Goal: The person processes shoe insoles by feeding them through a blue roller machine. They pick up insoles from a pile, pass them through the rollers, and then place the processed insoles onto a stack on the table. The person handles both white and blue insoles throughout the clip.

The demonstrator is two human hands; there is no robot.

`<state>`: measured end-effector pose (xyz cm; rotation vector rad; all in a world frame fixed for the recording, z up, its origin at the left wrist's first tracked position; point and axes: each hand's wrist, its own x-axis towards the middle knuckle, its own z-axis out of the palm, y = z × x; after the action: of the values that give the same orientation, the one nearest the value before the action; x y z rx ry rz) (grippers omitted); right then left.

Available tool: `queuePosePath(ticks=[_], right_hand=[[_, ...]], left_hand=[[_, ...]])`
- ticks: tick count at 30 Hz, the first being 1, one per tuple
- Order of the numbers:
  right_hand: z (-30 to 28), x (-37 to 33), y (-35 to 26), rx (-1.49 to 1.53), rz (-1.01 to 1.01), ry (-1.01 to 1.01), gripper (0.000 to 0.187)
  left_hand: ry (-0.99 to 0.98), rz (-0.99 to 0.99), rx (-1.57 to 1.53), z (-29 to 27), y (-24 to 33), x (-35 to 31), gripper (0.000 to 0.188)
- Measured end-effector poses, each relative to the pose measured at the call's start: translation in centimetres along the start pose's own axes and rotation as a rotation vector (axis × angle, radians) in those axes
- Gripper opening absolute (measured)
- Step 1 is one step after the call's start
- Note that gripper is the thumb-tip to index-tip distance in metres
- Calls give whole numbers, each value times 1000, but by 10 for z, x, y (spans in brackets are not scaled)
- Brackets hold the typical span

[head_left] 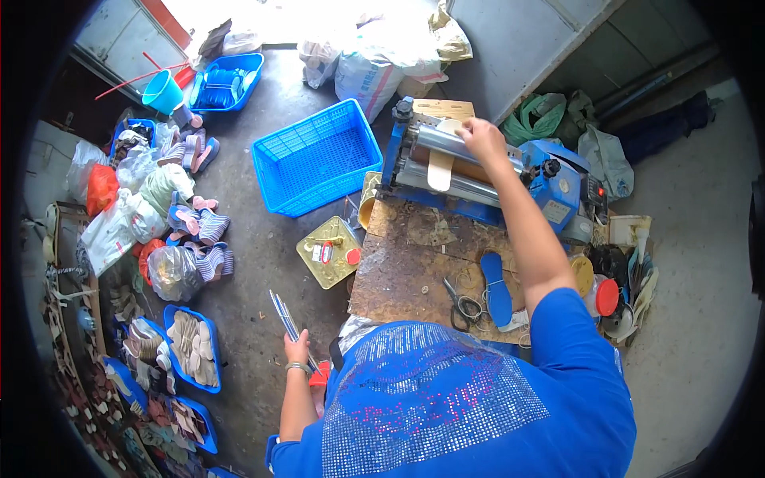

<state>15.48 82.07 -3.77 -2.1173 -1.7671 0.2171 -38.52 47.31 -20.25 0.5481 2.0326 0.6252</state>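
Note:
A pale cream insole (440, 170) passes between the metal rollers of a blue roller machine (562, 187). Its far end shows above the upper roller, where my right hand (484, 143) closes its fingers on the edge. Low on the left, my left hand (296, 348) grips a bundle of thin flat strips (284, 315), seen nearly edge-on, with pale and dark edges. Their exact kind does not show. On the worn wooden table (398, 275) before me lie a blue insole (497, 288) and black-handled scissors (460, 307).
Left of the machine, a blue plastic crate (319, 159) sits on the floor. Near the table's left edge stands a square tin (328, 251) with a red-capped jar on it. Striped slippers (211, 227), bags and blue trays (215, 350) line the left side. White sacks (370, 76) stand at the back.

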Motion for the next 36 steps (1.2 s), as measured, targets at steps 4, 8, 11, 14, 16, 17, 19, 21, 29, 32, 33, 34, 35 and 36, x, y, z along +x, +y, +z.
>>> queuePosePath(ticks=[4, 8, 11, 14, 16, 17, 19, 21, 29, 32, 33, 34, 35, 36], right_hand=[[34, 60, 19, -7, 106, -153, 51], [42, 89, 34, 60, 123, -45, 53], [27, 92, 16, -39, 74, 30, 41], [-13, 89, 2, -46, 13, 28, 28], [-43, 75, -10, -47, -110, 165, 15], [-57, 64, -15, -46, -181, 249, 14], [-80, 39, -13, 42, -267, 472, 12], [-103, 6, -8, 294, -121, 664, 10], [-56, -142, 32, 1196, 334, 479, 15], [-85, -153, 37, 1381, 370, 776, 23], [-111, -150, 29, 1423, 332, 860, 26], [-135, -145, 25, 1458, 287, 948, 28], [-153, -144, 45, 1481, 218, 959, 31], [-169, -141, 47, 1513, 149, 960, 34]], left_hand=[[32, 3, -30, -2, -5, -9, 49], [33, -15, -27, -4, -10, -16, 48], [51, -15, -36, -11, -28, -20, 50], [51, -24, 4, -13, -36, -16, 50], [63, 1, 12, -11, -32, -15, 50], [72, 12, 16, -10, -30, -15, 49], [37, 13, 8, -5, -14, -14, 50], [7, 7, -13, 0, 6, -18, 49], [-56, 65, 62, 13, 8, -10, 60], [-49, 63, 35, 6, 6, -5, 62], [-35, 65, 28, 1, -7, 2, 62], [-27, 68, 18, 0, -15, 6, 62], [-32, 66, 30, 1, -13, 7, 63], [-25, 63, 40, -1, -12, 6, 63]])
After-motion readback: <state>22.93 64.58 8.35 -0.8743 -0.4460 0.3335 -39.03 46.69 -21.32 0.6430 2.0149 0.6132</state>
